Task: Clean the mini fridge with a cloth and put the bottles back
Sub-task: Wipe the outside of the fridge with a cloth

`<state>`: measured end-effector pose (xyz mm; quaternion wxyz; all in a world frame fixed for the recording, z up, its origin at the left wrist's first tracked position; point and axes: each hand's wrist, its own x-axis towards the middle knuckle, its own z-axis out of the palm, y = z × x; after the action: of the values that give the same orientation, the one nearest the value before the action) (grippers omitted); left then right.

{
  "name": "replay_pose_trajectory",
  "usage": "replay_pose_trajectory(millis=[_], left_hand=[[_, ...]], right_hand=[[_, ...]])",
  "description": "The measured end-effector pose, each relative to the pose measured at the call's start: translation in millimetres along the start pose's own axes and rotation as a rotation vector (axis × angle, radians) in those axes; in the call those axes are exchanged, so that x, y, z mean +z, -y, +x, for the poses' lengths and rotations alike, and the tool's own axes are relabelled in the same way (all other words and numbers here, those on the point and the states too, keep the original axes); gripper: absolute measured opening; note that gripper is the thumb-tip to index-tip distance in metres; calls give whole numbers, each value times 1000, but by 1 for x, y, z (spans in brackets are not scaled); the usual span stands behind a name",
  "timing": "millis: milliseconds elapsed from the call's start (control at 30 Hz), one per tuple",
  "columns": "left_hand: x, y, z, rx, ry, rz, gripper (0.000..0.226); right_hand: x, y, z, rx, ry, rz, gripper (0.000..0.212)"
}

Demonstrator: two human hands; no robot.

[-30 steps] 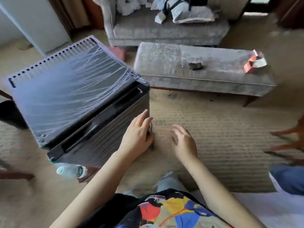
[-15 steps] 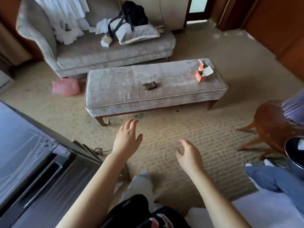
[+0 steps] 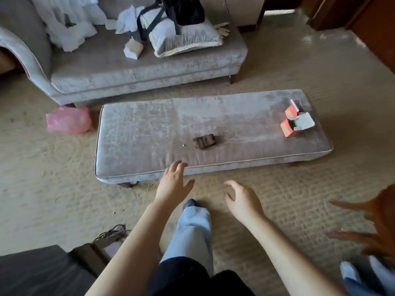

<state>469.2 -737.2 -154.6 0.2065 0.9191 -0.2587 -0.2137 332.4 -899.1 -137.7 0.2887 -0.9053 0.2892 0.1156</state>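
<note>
- Left hand [image 3: 174,182]: empty, fingers spread wide, raised at the near edge of the grey bench [image 3: 139,133].
- Right hand [image 3: 243,201]: empty, fingers loosely curved, above the carpet [image 3: 288,184].
- Mini fridge [image 3: 38,272]: only a dark corner shows, bottom left, apart from both hands.
- On the bench: small brown object [image 3: 204,141], orange box [image 3: 288,124].

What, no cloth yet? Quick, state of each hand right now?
Left hand: open, fingers spread, holding nothing.
Right hand: open, fingers loosely curled, holding nothing.
</note>
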Motion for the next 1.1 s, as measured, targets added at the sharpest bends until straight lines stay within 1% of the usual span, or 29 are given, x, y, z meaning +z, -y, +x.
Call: replay_pose_trajectory(millis=[100,200,333,400,533,600,700,767,800,867,933,967,1033,1100], left_hand=[[-7,13,74,13,55,20,58],[4,26,139,-38,71,-12,53],[33,44,198,-228,105,-193,45],[46,55,217,-281,139,-202,45],[68,83,257,-338,164,-161,43],[80,96,273,-381,153,-160,40],[96,107,282,-457,150,-188,36],[105,109,279,-486,164,-197,36],[108,110,276,-503,168,-206,36],[110,110,269,-538,171,-225,36],[104,109,263,-565,177,-242,35],[99,107,260,-571,175,-250,35],[83,100,257,-577,161,-266,33],[61,90,254,-583,130,-289,31]], right_hand=[[4,12,86,-52,69,-39,35],[21,9,166,-34,117,-31,32],[68,-8,259,24,212,-7,27],[95,-15,300,53,251,-13,26],[143,-23,373,141,244,-1,28],[159,-27,401,154,222,-52,30],[178,-32,431,137,181,-148,45],[185,-33,443,99,207,-264,53],[187,-33,446,73,227,-321,51],[185,-33,449,36,253,-371,40],[174,-32,448,31,236,-334,27],[165,-30,446,25,198,-278,21],[140,-23,437,-8,94,-119,10],[110,-6,427,-67,-14,37,7]])
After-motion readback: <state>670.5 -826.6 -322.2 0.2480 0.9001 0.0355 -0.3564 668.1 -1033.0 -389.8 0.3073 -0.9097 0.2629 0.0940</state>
